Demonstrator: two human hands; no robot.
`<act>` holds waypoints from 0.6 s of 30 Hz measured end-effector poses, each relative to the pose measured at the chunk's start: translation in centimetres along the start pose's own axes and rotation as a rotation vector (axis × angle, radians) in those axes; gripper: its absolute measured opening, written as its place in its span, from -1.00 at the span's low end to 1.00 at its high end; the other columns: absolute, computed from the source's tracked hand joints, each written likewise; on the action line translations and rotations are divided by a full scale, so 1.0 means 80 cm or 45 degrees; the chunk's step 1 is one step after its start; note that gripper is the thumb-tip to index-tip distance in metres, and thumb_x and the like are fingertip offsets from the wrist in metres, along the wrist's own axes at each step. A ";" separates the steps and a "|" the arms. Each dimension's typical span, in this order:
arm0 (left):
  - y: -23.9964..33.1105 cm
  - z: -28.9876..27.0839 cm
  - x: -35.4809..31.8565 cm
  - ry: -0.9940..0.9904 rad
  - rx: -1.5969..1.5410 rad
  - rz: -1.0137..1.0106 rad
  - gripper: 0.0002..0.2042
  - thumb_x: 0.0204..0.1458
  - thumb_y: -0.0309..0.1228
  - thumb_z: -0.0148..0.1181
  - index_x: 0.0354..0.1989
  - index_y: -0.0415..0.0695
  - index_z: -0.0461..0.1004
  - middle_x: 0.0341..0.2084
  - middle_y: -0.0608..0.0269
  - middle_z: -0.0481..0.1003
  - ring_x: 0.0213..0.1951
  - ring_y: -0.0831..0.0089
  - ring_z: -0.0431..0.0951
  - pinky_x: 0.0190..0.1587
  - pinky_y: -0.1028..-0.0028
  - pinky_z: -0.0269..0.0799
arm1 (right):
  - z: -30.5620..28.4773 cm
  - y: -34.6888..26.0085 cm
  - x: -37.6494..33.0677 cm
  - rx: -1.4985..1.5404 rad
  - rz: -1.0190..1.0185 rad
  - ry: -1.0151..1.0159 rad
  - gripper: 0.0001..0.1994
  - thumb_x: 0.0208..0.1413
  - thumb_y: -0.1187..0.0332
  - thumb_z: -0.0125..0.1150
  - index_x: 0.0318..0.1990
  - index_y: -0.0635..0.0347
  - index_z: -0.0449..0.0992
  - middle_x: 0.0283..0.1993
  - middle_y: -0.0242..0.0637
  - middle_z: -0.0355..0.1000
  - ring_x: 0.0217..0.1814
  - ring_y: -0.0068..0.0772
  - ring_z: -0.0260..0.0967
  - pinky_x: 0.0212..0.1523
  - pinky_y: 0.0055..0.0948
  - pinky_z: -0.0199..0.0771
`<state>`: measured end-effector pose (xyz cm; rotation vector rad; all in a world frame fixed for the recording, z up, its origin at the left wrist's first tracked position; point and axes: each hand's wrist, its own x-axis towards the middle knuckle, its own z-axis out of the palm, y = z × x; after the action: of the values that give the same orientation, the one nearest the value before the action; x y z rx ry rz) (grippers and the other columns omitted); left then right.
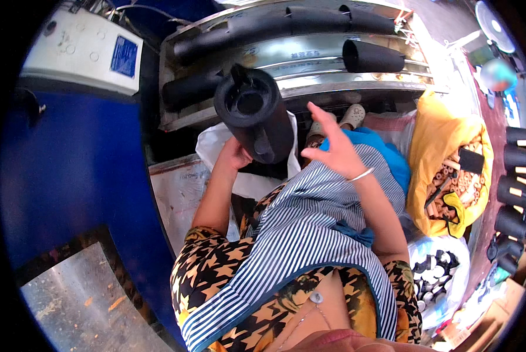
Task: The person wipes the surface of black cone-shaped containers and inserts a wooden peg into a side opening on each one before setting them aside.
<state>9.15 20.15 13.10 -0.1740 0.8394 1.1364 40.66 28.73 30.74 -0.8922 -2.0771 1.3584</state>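
A black, hollow jug-like body (266, 129) is held up in front of me, its round end with a recessed ring turned toward me and a small pointed piece sticking up at its rim. My left hand (234, 154) grips it from the left and below; part of the fingers is hidden behind it. To its right, my right hand (336, 149) hangs apart from it, fingers spread and nothing in them. A white bag (216, 141) lies open beneath the black body. Beyond it, a metal trough (315, 86) carries several black cylinders, one of them a black cup-shaped piece (373, 56).
A yellow sack (421, 176) of wooden pieces stands at my right, with a clear bag (462, 281) of black and white round parts nearer me. Several black jugs (512, 190) line the far right. A blue machine (75, 176) with a white control box (81, 50) flanks my left.
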 end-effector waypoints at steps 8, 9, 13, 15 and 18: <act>-0.002 0.353 -0.080 -1.286 -0.355 0.112 -0.53 0.31 -0.18 -0.12 0.30 -0.18 0.26 0.32 0.00 0.21 0.34 0.07 0.20 0.41 0.06 -0.05 | -0.076 -0.088 0.022 0.581 -0.327 0.766 -0.12 0.12 0.10 0.29 0.46 0.17 -0.11 0.42 -0.10 0.06 0.40 -0.25 0.10 0.29 -0.29 0.21; -0.005 0.389 -0.088 -1.325 -0.353 0.100 -0.53 0.32 -0.16 -0.14 0.29 -0.19 0.27 0.31 0.00 0.22 0.34 0.08 0.20 0.41 0.06 -0.04 | -0.093 -0.103 0.026 0.539 -0.386 0.862 -0.17 0.18 0.06 0.22 0.46 0.16 -0.08 0.39 -0.11 0.10 0.33 -0.30 0.15 0.25 -0.34 0.23; -0.019 0.502 -0.086 -1.494 -0.371 0.030 -0.52 0.32 -0.14 -0.17 0.23 -0.25 0.32 0.24 -0.04 0.32 0.27 0.09 0.31 0.39 0.08 0.04 | -0.164 -0.166 0.012 0.471 -0.435 1.090 -0.28 0.24 0.09 0.17 0.44 0.16 0.01 0.32 -0.15 0.21 0.23 -0.34 0.22 0.24 -0.38 0.21; -0.034 0.545 -0.074 -1.554 -0.386 -0.004 -0.54 0.31 -0.18 -0.19 0.19 -0.27 0.36 0.19 -0.05 0.38 0.22 0.09 0.37 0.36 0.09 0.11 | -0.193 -0.169 -0.001 0.376 -0.475 1.160 -0.28 0.24 0.10 0.17 0.42 0.23 0.03 0.34 -0.10 0.18 0.28 -0.31 0.19 0.29 -0.36 0.16; -0.063 0.586 -0.040 -1.562 -0.357 -0.074 -0.54 0.31 -0.17 -0.19 0.17 -0.27 0.38 0.17 -0.04 0.39 0.22 0.10 0.38 0.35 0.09 0.15 | -0.224 -0.171 -0.017 0.402 -0.556 1.288 -0.29 0.25 0.11 0.15 0.40 0.35 0.04 0.35 -0.02 0.17 0.36 -0.25 0.13 0.35 -0.35 0.07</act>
<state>36.40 40.07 46.19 0.2643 -0.4103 1.0520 50.77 34.47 50.10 -0.7035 -1.1352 0.7159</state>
